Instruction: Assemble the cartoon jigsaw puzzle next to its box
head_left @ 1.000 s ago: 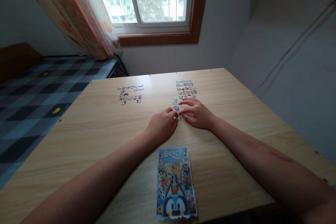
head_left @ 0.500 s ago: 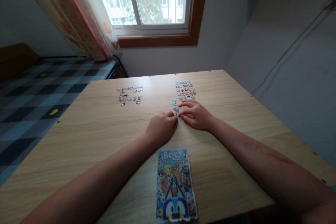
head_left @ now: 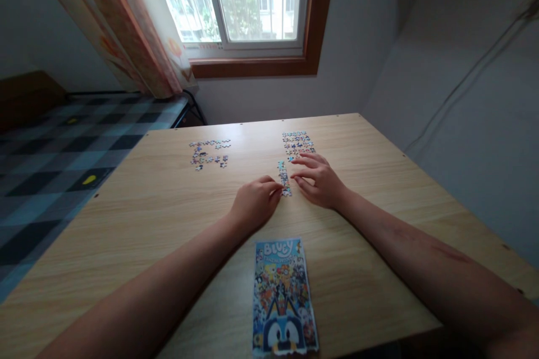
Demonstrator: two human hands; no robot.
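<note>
A narrow strip of joined jigsaw puzzle pieces (head_left: pixel 284 175) lies on the wooden table, running away from me. My left hand (head_left: pixel 257 202) is at its near left edge, thumb and fingers pinched on a puzzle piece at the strip's lower end; the fingertips partly cover it. Just right of the strip, my right hand (head_left: pixel 318 180) is open, its fingers spread and slightly bent, holding nothing. Beyond it sit rows of loose puzzle pieces (head_left: pixel 297 143), their near edge partly hidden by the right fingers. Closer to me lies a Bluey picture sheet (head_left: pixel 284 297) showing cartoon characters.
More puzzle pieces (head_left: pixel 209 154) lie scattered in a group at the far left of the table (head_left: pixel 168 202). A bed with a checked cover (head_left: pixel 90 146) stands to the left. Ahead are a window (head_left: pixel 256 0) and a curtain (head_left: pixel 122 28); a cable hangs on the right wall.
My right hand has drawn slightly right, off the strip, and its fingers have spread. My left hand has shifted a little left, uncovering more of the strip's near end.
</note>
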